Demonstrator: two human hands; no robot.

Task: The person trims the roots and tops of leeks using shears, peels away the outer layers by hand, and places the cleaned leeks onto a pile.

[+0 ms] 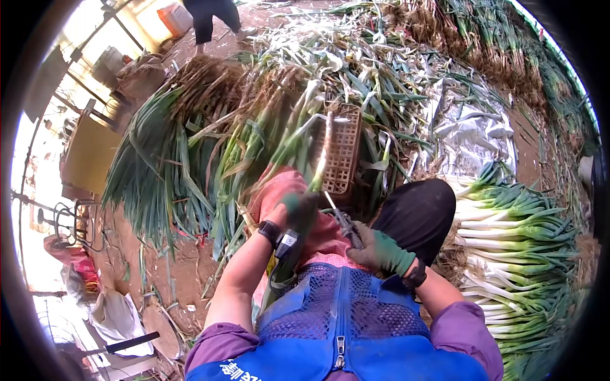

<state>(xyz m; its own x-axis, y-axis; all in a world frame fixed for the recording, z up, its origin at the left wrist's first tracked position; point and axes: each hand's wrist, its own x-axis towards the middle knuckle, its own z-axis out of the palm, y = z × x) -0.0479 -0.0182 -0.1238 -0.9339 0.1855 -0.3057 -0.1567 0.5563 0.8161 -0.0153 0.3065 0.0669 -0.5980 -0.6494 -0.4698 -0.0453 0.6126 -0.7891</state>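
Note:
My left hand [297, 211], in a green-and-grey work glove, is closed around a leek [326, 149]. Its white root end points up and away from me, and its green leaves hang down over my lap. In a matching glove, my right hand [375, 246] grips an air blow gun [345, 222] with a dark body and a thin metal nozzle. That nozzle points toward the leek's lower stalk, close to it. Behind the leek stands a tan plastic crate [342, 166] with a lattice surface. Pink cloth [321, 232] covers part of my lap.
Untrimmed leeks [171, 149] with brown roots are heaped at left. Cleaned white-stemmed leeks [502, 241] lie stacked at right. Leaf scraps [381, 70] and a white plastic sheet [476, 140] spread ahead. A person's legs [213, 19] show at the top, and a knife [130, 343] lies lower left.

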